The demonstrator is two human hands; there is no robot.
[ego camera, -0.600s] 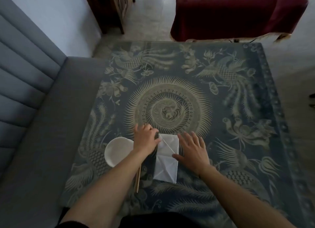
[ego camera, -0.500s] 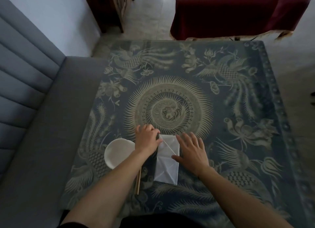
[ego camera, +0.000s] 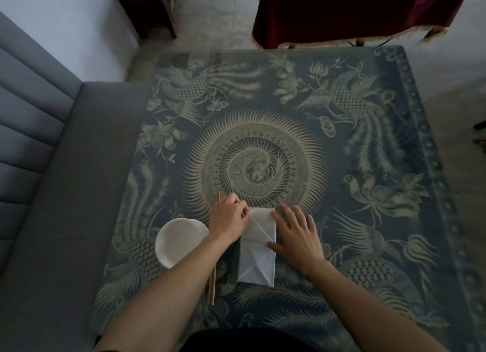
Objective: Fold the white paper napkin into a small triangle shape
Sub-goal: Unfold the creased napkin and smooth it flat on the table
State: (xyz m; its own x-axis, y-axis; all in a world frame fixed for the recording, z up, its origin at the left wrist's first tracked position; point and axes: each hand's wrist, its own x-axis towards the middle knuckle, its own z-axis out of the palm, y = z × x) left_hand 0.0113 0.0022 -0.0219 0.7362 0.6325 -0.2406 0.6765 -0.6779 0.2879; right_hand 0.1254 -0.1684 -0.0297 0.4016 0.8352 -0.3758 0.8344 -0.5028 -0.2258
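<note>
The white paper napkin (ego camera: pixel 256 257) lies as a narrow upright rectangle on the patterned table (ego camera: pixel 355 146), near its front edge. Diagonal creases cross it, and a fold line runs from its top left corner down to the right. My left hand (ego camera: pixel 228 219) pinches that top left corner between thumb and fingers. My right hand (ego camera: pixel 295 237) lies flat with fingers spread, pressing on the napkin's right edge. The napkin's lower half is uncovered.
A white bowl (ego camera: pixel 178 242) sits just left of my left wrist. A pair of wooden chopsticks (ego camera: pixel 212 286) runs under my left forearm. A grey sofa (ego camera: pixel 47 194) borders the table's left side; a red-draped table (ego camera: pixel 342 9) stands beyond the far edge.
Both hands stay on the napkin; my left hand keeps its pinch on the top left corner and has shifted only slightly. The camera has tilted a little.
</note>
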